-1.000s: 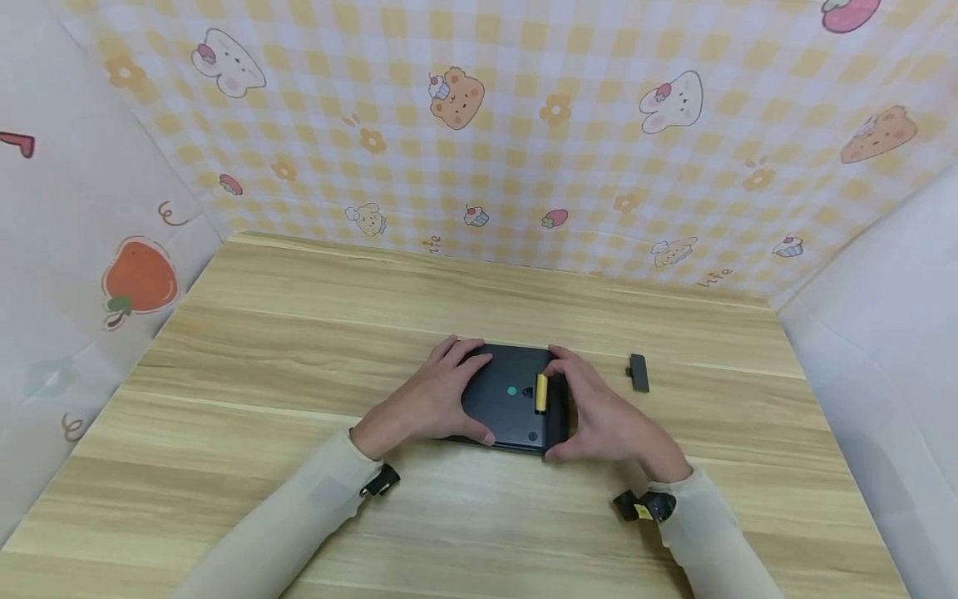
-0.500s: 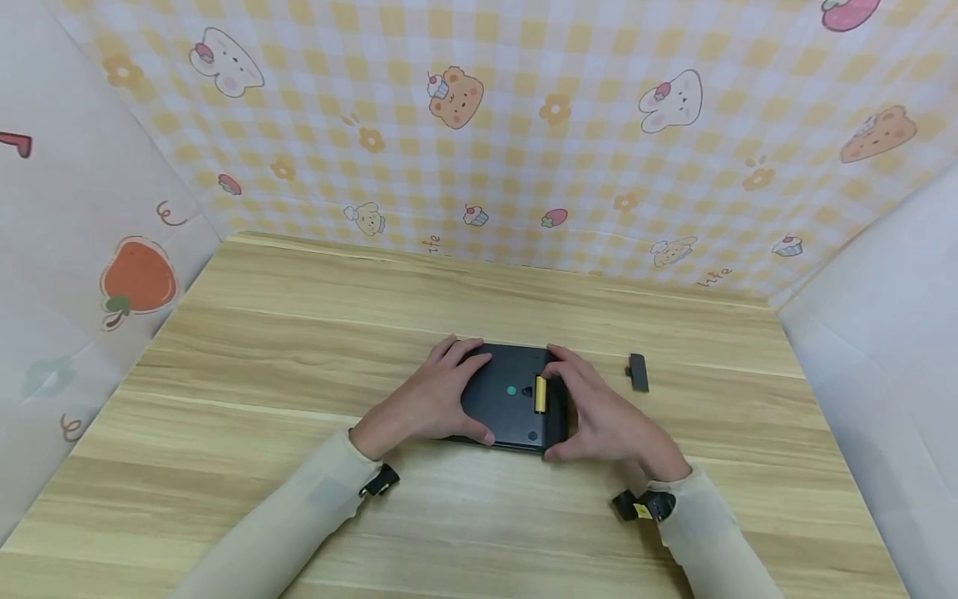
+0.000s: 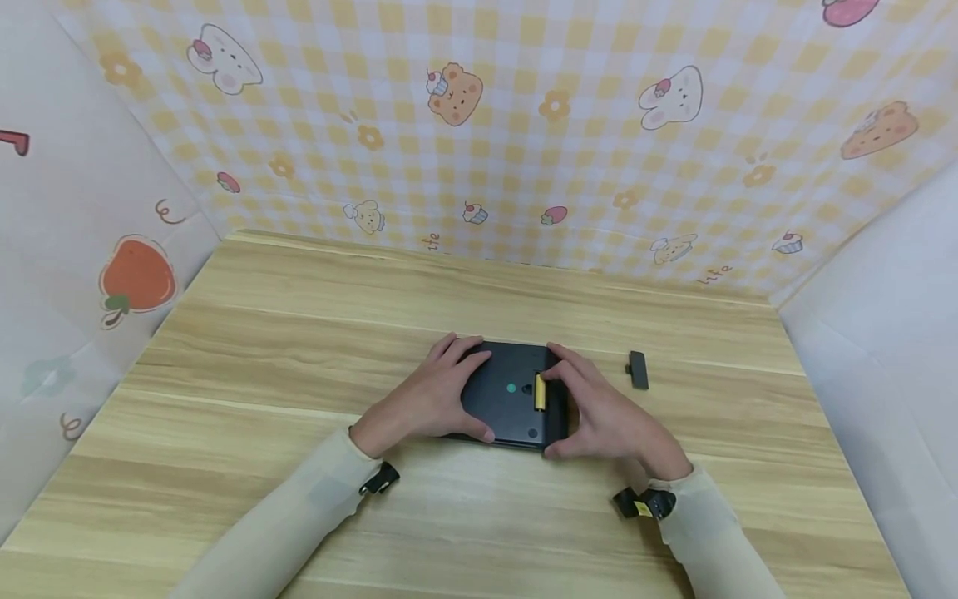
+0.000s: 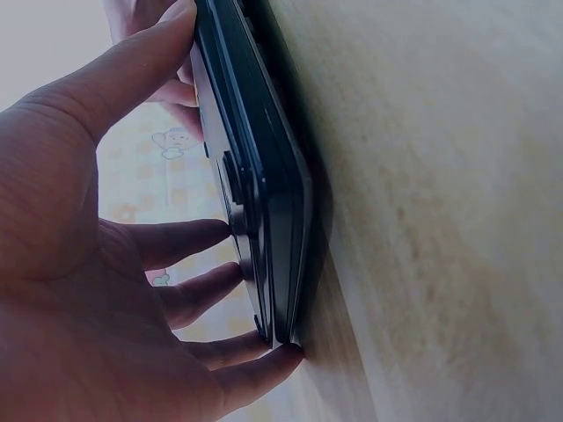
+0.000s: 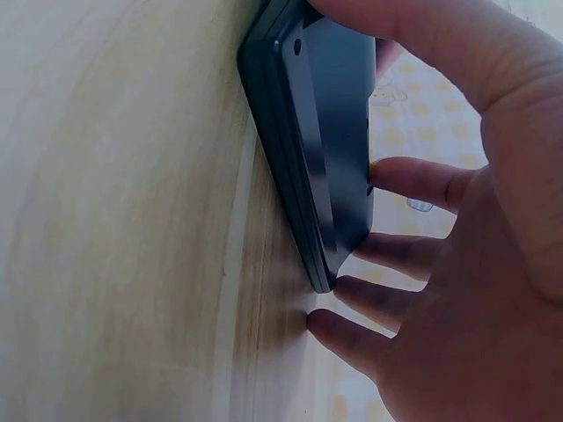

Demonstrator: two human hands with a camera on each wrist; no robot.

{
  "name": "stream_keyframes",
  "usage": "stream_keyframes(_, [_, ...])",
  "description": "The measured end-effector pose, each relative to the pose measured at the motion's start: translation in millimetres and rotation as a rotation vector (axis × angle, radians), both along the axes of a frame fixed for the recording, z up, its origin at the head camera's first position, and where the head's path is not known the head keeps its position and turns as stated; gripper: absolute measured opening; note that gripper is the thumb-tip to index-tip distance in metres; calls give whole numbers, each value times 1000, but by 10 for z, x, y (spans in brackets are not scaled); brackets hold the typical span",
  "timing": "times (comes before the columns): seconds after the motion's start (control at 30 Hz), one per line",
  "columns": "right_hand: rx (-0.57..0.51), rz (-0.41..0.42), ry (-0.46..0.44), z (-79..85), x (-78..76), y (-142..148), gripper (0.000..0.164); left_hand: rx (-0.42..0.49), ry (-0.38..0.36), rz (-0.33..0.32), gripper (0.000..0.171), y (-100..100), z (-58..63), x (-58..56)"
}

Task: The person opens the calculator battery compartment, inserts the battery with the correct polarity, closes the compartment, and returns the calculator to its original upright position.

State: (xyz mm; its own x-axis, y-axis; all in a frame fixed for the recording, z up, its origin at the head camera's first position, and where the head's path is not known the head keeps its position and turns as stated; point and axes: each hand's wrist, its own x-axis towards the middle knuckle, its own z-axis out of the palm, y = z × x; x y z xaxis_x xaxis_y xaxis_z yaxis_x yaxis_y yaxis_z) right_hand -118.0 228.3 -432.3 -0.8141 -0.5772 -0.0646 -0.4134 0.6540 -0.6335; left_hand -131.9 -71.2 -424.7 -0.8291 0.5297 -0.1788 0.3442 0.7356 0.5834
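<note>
Around the black device (image 3: 500,416), the left hand (image 3: 440,398) blocks nine o'clock and the right hand (image 3: 602,414) three; bare tabletop (image 3: 501,516) gives passage at twelve and six.

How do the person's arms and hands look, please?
The left sleeve and right sleeve are long and cream. The left hand and right hand are bare, no rings visible. A black device sits at the left cuff; a second device, with a yellow patch, at the right.

A flat black device (image 3: 500,413) lies on the table (image 3: 479,520), yellow battery (image 3: 540,393) in its uncovered slot.
</note>
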Motion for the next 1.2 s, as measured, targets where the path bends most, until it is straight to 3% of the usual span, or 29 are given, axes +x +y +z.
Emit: stream_keyframes(1.2, [-5,39,-33,10,-41,61,103,6,8,-11,115,-8,29,11])
